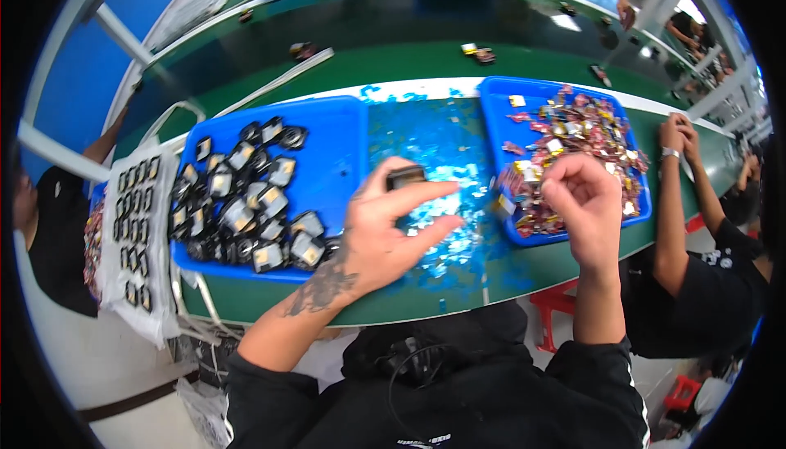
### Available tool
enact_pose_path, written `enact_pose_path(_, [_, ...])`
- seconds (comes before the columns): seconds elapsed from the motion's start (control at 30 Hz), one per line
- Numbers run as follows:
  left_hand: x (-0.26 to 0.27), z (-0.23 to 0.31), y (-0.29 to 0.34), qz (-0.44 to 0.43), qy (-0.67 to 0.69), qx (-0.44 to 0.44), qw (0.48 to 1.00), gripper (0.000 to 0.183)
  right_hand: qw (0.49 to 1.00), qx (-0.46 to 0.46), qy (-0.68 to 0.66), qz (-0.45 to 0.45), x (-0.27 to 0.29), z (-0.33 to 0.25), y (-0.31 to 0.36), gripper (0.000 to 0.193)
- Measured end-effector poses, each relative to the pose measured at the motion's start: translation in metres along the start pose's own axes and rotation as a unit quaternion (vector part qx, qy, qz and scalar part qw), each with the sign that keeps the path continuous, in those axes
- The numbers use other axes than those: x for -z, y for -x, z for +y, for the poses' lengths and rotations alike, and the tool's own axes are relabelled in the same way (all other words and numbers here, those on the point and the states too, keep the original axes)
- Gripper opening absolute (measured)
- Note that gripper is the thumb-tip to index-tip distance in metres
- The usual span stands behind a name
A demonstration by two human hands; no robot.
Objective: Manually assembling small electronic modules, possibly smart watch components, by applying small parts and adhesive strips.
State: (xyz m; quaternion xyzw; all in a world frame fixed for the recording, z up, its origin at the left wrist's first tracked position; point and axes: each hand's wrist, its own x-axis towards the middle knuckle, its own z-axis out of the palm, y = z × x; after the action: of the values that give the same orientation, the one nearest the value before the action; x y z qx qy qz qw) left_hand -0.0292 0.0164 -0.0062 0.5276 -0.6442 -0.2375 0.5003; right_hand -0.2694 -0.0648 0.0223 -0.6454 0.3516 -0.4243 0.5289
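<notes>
My left hand (381, 232) is over the middle of the bench with a small black square part (405, 176) gripped between its fingers. The thumb and forefinger of that hand stretch out to the right, apart from each other. My right hand (588, 207) is above the blue tray (499, 134) on the right, its fingers curled in and the thumb near the fingertips. Whatever these may hold is too small to make out. Beneath this hand lies a heap of small pink, yellow and silvery pieces (573, 130). Several black parts with grey-and-gold faces (237, 216) fill the left blue tray (336, 138).
Shiny blue film scraps (442, 203) litter the green bench (385, 306) between the trays. A white padded sheet (164, 285) carries rows of black parts at far left. Beyond a white ledge, a dark green belt (393, 19) carries scattered parts. Other people's hands (675, 134) are at right.
</notes>
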Motion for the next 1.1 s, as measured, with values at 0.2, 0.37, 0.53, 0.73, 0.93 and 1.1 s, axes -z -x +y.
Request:
enact_pose_path(0.2, [-0.008, 0.0, -0.002, -0.013, 0.018, -0.102, 0.995, 0.023, 0.996, -0.015, -0.063, -0.067, -0.044, 0.007, 0.018, 0.008])
enact_pose_path(0.37, [-0.005, -0.006, -0.002, -0.035, 0.048, -0.097, 0.994, 0.015, 0.979, -0.099, -0.132, -0.117, -0.046, 0.005, 0.012, 0.008])
enact_pose_path(0.53, [-0.001, -0.004, -0.001, -0.067, 0.027, -0.101, 0.992, 0.015, 0.918, -0.238, -0.222, -0.228, -0.036, 0.013, 0.0, 0.012])
enact_pose_path(0.73, [-0.006, -0.003, 0.0, -0.075, 0.035, -0.08, 0.993, 0.015, 0.975, 0.032, 0.192, -0.104, -0.055, 0.027, -0.006, 0.004])
enact_pose_path(0.93, [-0.006, -0.002, -0.002, -0.025, 0.147, 0.142, 0.979, 0.009, 0.988, 0.035, 0.148, -0.04, -0.064, 0.019, -0.001, 0.018])
enact_pose_path(1.1, [-0.007, -0.006, 0.002, -0.069, 0.08, 0.101, 0.989, 0.023, 0.993, 0.078, 0.072, -0.045, -0.068, 0.029, 0.0, 0.014])
